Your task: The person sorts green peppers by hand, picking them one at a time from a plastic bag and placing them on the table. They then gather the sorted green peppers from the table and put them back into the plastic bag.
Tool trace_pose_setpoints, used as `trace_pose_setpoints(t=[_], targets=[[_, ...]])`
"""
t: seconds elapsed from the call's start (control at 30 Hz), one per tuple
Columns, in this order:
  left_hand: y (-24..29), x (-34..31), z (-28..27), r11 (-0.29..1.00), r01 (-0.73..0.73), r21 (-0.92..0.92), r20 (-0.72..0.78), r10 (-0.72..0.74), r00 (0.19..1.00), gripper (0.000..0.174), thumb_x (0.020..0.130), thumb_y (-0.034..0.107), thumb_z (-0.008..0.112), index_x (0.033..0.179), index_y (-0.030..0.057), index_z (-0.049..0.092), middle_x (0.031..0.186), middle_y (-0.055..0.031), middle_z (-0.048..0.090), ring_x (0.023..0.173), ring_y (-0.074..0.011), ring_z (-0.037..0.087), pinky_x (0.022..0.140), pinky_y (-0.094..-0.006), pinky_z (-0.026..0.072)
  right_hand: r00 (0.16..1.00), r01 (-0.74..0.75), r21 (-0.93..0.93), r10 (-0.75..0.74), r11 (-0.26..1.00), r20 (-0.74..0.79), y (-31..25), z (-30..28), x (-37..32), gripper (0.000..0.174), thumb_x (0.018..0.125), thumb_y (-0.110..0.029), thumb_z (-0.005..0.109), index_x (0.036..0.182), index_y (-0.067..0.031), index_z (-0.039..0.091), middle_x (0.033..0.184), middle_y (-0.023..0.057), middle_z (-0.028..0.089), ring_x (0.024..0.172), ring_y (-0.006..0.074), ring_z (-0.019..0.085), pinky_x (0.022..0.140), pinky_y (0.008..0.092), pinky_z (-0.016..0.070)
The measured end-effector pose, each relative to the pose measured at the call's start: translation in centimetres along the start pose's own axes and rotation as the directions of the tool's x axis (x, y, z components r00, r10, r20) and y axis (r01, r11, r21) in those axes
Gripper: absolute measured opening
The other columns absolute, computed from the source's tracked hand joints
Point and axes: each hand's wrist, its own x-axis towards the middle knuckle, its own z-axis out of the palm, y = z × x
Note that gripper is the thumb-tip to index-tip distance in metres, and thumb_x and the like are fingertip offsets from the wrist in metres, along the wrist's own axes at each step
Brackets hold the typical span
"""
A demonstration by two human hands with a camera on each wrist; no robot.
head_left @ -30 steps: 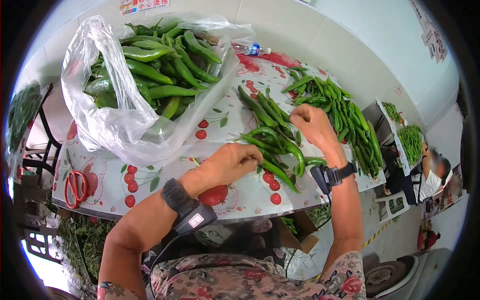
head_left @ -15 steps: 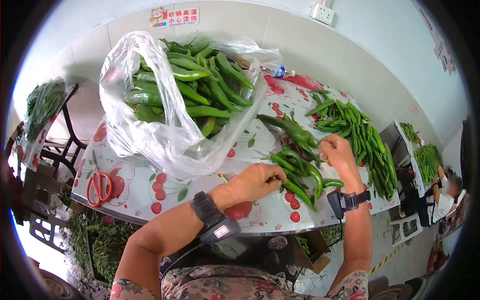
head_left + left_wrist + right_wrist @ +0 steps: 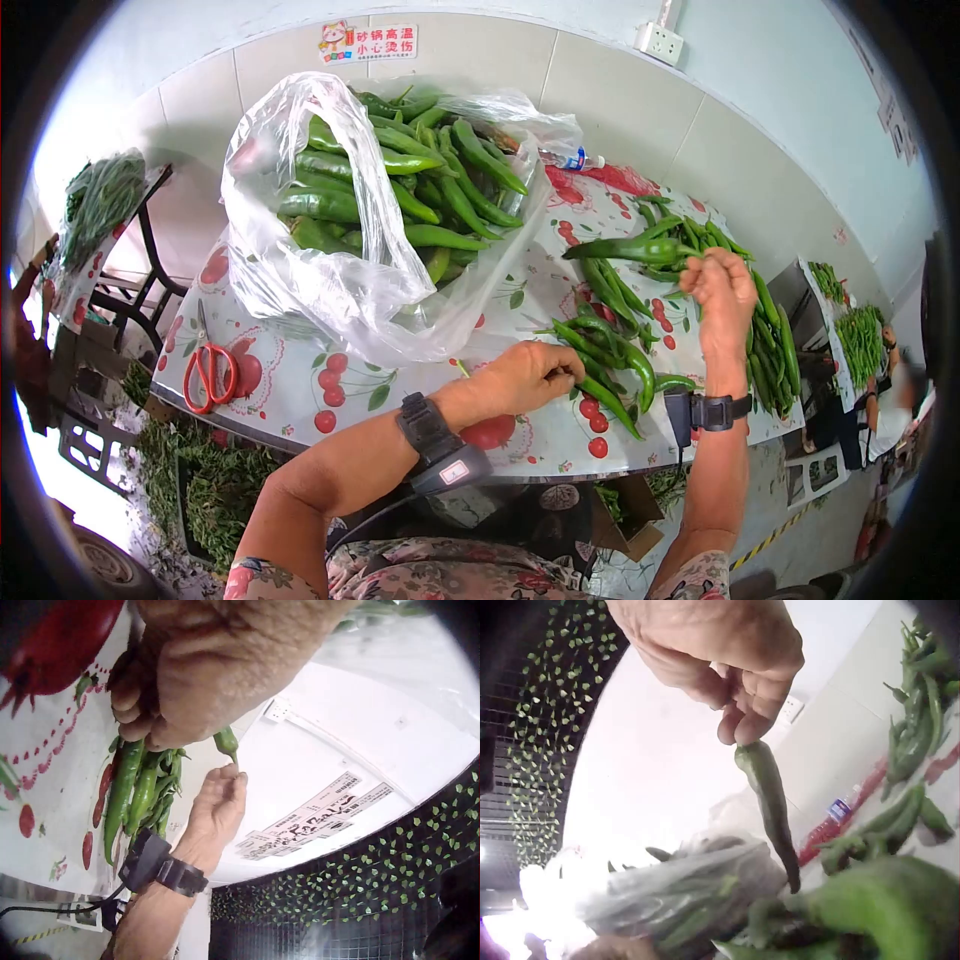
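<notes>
My right hand (image 3: 722,295) pinches a long green chili pepper (image 3: 618,249) by its stem end. In the right wrist view this pepper (image 3: 769,802) hangs down from the thumb and fingertips. In the head view it overlaps the left edge of a large heap of green peppers (image 3: 772,340). My left hand (image 3: 525,378) has its fingers curled, low over the table beside a small group of peppers (image 3: 610,350). From the left wrist, peppers (image 3: 124,795) show just past its fingertips; I cannot tell whether it holds anything.
A clear plastic bag (image 3: 370,320) full of large green peppers stands on the cherry-print tablecloth (image 3: 480,345). Red-handled scissors (image 3: 210,378) lie at the left. Behind the bag is a bottle (image 3: 580,160). An open cardboard box (image 3: 640,540) sits below the table edge.
The head view has swung, so the table sits lower and further right. My right hand has lifted a pepper off the small group and carried it toward the heap. The left hand stays by the group.
</notes>
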Motion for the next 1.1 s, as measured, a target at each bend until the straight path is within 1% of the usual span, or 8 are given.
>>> trace_pose_setpoints(t=[0.23,0.4,0.5,0.77,0.87,0.97,1.07,1.1], targets=[[0.0,0.0,0.0,1.0,-0.006,0.01,0.005,0.006,1.0,0.019,0.083,0.009,0.054,0.1,0.0032,0.06,0.087,-0.012,0.065,0.081,-0.0223,0.063,0.074,-0.031,0.049,0.973,0.216,0.209,-0.193,0.954,-0.124,-4.4,1.0,0.6,0.014,0.088,-0.007,0.054,0.101,-0.0001,0.055,0.088,0.0139,0.063,0.072,0.0181,0.061,0.069,0.032,0.0513],[0.4,0.1,-0.1,0.999,0.026,0.034,0.036,-0.027,0.999,0.021,0.081,0.01,0.054,0.1,0.0031,0.06,0.085,-0.0133,0.065,0.081,-0.0226,0.063,0.075,-0.0317,0.049,0.979,0.198,0.291,-0.204,0.936,-0.007,-4.0,6.2,1.2,0.015,0.088,-0.008,0.055,0.101,0.0003,0.055,0.089,0.0136,0.063,0.075,0.0192,0.062,0.07,0.0327,0.0516],[0.6,0.0,-0.2,0.997,0.036,0.071,0.03,-0.039,0.999,0.023,0.08,0.011,0.055,0.101,0.0032,0.061,0.086,-0.015,0.065,0.082,-0.0256,0.063,0.076,-0.0335,0.0487,0.993,0.109,0.235,-0.118,0.966,0.023,-2.3,10.4,1.0,0.014,0.088,-0.008,0.055,0.099,0.0005,0.055,0.09,0.0123,0.064,0.073,0.0183,0.062,0.069,0.0309,0.0514],[-0.6,0.1,0.4,0.983,-0.016,0.18,-0.043,0.024,0.999,0.024,0.079,0.015,0.058,0.1,0.0029,0.06,0.086,-0.0199,0.063,0.08,-0.0353,0.061,0.072,-0.04,0.0476,0.921,0.083,0.144,-0.131,0.986,0.367,-0.8,17.2,-1.4,0.015,0.085,-0.003,0.059,0.1,0.0012,0.058,0.086,0.0051,0.062,0.075,0.0104,0.06,0.07,0.0238,0.0498],[1.0,-0.1,-0.8,0.975,0.196,0.106,-0.021,-0.195,0.981,0.024,0.079,0.016,0.059,0.099,0.0027,0.059,0.086,-0.0205,0.062,0.08,-0.039,0.058,0.072,-0.0408,0.0472,0.91,0.176,0.103,-0.201,0.979,0.362,-1.6,18.8,-0.5,0.015,0.085,-0.004,0.059,0.099,0.0015,0.059,0.085,0.0041,0.062,0.073,0.0089,0.058,0.07,0.0226,0.0488],[-1.0,0.1,0.3,0.986,-0.013,0.164,-0.057,0.023,0.998,0.021,0.079,0.014,0.059,0.097,0.0027,0.059,0.085,-0.0203,0.062,0.08,-0.0371,0.06,0.072,-0.0407,0.0475,0.929,0.22,0.099,-0.239,0.971,0.282,-2.5,19.2,0.3,0.016,0.085,-0.006,0.06,0.1,0.0016,0.059,0.084,0.004,0.062,0.072,0.0089,0.058,0.069,0.0222,0.0482],[-0.1,0.0,0.1,0.969,-0.021,0.245,0.008,0.02,1.0,0.021,0.08,0.013,0.059,0.099,0.0035,0.06,0.085,-0.0202,0.062,0.078,-0.0336,0.061,0.072,-0.0393,0.0478,0.908,0.267,0.04,-0.265,0.963,0.324,-2.1,20.5,1.3,0.017,0.087,-0.01,0.059,0.099,0.0027,0.059,0.083,0.0042,0.062,0.073,0.0091,0.058,0.069,0.0219,0.0481],[-0.3,-0.1,0.3,0.984,-0.044,0.174,-0.009,0.047,0.999,0.022,0.08,0.013,0.058,0.1,0.0036,0.06,0.086,-0.0203,0.062,0.078,-0.0331,0.061,0.072,-0.0389,0.0477,0.897,0.289,0.016,-0.276,0.957,0.344,-2.1,21.0,1.7,0.018,0.088,-0.011,0.058,0.099,0.0029,0.059,0.083,0.0042,0.062,0.073,0.0092,0.058,0.069,0.0218,0.0481]])
